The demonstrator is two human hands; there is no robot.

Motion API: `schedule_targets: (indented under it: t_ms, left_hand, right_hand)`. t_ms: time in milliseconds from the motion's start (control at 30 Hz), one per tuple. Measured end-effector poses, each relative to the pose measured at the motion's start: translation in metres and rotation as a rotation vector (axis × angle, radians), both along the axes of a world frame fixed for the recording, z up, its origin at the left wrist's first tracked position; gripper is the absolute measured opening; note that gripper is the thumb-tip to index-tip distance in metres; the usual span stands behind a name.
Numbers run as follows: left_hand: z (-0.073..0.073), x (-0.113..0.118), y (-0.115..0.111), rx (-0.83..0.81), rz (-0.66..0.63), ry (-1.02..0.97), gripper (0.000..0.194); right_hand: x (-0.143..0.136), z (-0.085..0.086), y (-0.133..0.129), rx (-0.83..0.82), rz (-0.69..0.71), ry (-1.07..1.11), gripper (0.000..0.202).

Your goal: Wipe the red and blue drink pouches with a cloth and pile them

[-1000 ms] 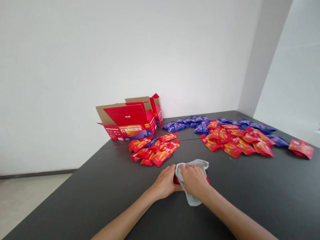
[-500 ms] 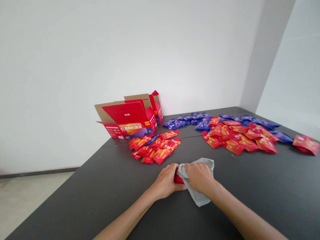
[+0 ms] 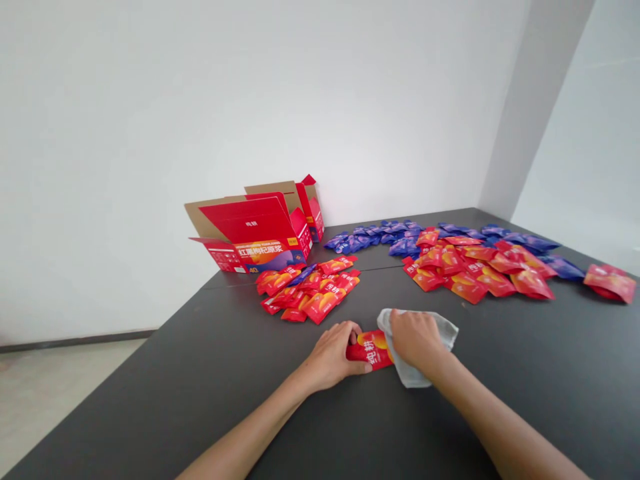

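A red pouch with yellow fruit print lies on the dark table in front of me. My left hand grips its left end, thumb along the near edge and fingers at the far side. Bunched under my right hand is a grey cloth, which covers the pouch's right end. The fingers of my right hand are pressed together on the cloth. A pile of red pouches with one blue pouch among them lies just beyond my left hand.
Open red cartons stand at the back left of the table. Farther right are a heap of red pouches, blue pouches behind, and a lone red pouch near the right edge.
My right hand has slid to the right with the cloth, uncovering the printed face of the red pouch. My left hand has stayed at the pouch's left end.
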State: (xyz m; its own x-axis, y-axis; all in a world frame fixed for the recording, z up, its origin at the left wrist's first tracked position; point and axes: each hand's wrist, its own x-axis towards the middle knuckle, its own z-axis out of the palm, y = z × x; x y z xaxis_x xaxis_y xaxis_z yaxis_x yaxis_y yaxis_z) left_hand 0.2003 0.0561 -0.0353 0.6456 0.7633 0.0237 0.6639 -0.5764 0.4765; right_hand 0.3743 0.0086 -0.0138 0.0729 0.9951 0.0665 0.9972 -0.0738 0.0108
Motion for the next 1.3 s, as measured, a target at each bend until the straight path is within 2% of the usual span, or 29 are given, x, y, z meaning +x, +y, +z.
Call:
schedule_targets:
  t_ms: [167, 200, 333, 367, 433, 533, 567, 600, 700, 767, 800, 900, 933, 967, 1100, 1133, 1267, 1300]
  left_hand:
    - [-0.001, 0.000, 0.000, 0.023, -0.033, -0.055, 0.053]
    - [-0.001, -0.001, 0.000, 0.023, -0.037, -0.057, 0.053]
    - [0.002, -0.001, 0.000, 0.001, -0.023, -0.008, 0.052]
    - [0.002, -0.001, 0.000, -0.002, -0.021, -0.003, 0.051]
    - [0.002, 0.000, 0.000, -0.001, -0.019, -0.010, 0.050]
    - [0.000, -0.001, 0.000, 0.008, -0.036, -0.052, 0.050]
    - [-0.001, -0.001, 0.000, 0.011, -0.040, -0.061, 0.051]
    - [-0.001, -0.001, 0.000, 0.011, -0.040, -0.061, 0.052]
    - [0.000, 0.000, 0.001, 0.005, -0.024, -0.029, 0.051]
    - [0.001, 0.000, 0.001, -0.003, -0.017, -0.010, 0.050]
    - [0.001, 0.001, 0.001, -0.005, -0.017, -0.009, 0.050]
    - [0.001, 0.001, 0.001, 0.000, -0.035, -0.040, 0.051]
    - [0.001, 0.001, 0.001, 0.002, -0.044, -0.052, 0.051]
    - [0.001, 0.000, 0.001, 0.002, -0.049, -0.057, 0.051]
    - [0.000, -0.001, 0.003, -0.017, -0.028, -0.026, 0.050]
    - [0.000, 0.000, 0.003, -0.020, -0.020, -0.024, 0.050]
    - [0.000, 0.001, 0.000, -0.009, -0.023, -0.044, 0.051]
    - [0.000, 0.001, -0.001, -0.001, -0.014, -0.048, 0.050]
  right_hand:
    - [-0.009, -0.001, -0.004, -0.069, 0.354, 0.089, 0.026]
    - [-0.009, -0.002, -0.003, -0.076, 0.340, 0.100, 0.026]
    - [0.004, -0.004, 0.004, -0.077, 0.023, 0.057, 0.023]
    - [0.007, -0.003, 0.005, -0.073, -0.014, 0.046, 0.023]
    - [0.006, -0.001, 0.002, -0.066, 0.062, 0.046, 0.022]
    - [-0.005, 0.002, -0.004, -0.076, 0.329, 0.084, 0.024]
    - [-0.006, 0.002, -0.004, -0.084, 0.362, 0.094, 0.025]
    - [-0.006, 0.002, -0.004, -0.089, 0.330, 0.097, 0.025]
    - [0.001, 0.000, 0.000, -0.074, 0.068, 0.063, 0.024]
    - [0.004, -0.002, 0.000, -0.048, 0.001, 0.038, 0.026]
    - [0.003, -0.002, 0.000, -0.039, 0.050, 0.037, 0.025]
    - [-0.006, -0.003, -0.005, -0.038, 0.308, 0.078, 0.022]
    - [-0.008, -0.003, -0.006, -0.047, 0.344, 0.093, 0.022]
    - [-0.008, -0.003, -0.006, -0.056, 0.320, 0.100, 0.022]
    - [0.002, -0.004, -0.001, -0.079, 0.035, 0.065, 0.023]
    - [0.003, -0.003, 0.000, -0.075, 0.034, 0.060, 0.024]
    - [-0.006, -0.001, 0.000, -0.072, 0.236, 0.093, 0.024]
    - [-0.007, 0.000, 0.001, -0.080, 0.228, 0.098, 0.026]
